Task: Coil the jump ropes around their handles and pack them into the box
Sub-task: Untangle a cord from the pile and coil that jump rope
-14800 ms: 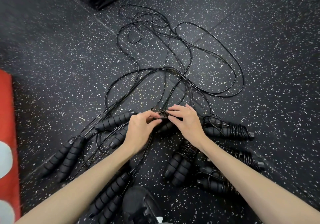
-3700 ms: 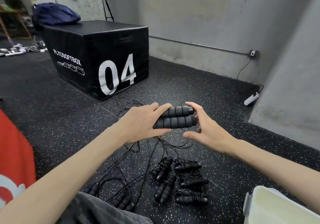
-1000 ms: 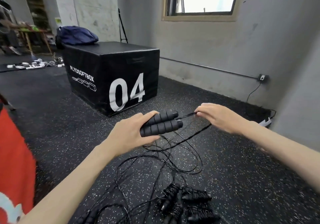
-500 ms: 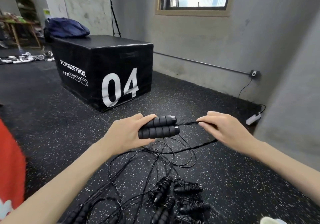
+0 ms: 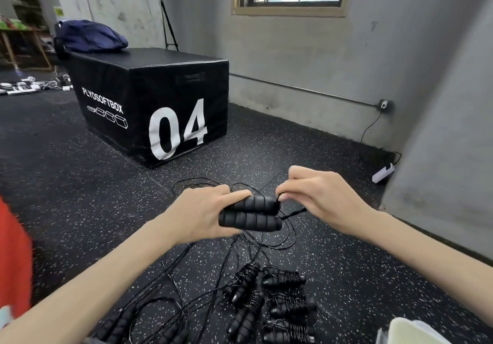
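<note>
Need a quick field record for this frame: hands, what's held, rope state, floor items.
left hand: grips two black foam handles side by side
right hand: pinches the rope at the handles' end
wrap: none visible on the held handles yet
coiled ropes: several bundles on the floor, near the person
loose ropes: tangled on the floor below the hands
plyo box: black, marked 04, behind
pale container: lower right corner, partly in view

Both forearms were bare from the lower edge of the view to the wrists, with no sleeve showing. The left hand (image 5: 202,211) and the right hand (image 5: 320,199) wore no gloves, rings, watch or bands. The fingers (image 5: 289,193) had short, plain, unpainted nails.
</note>
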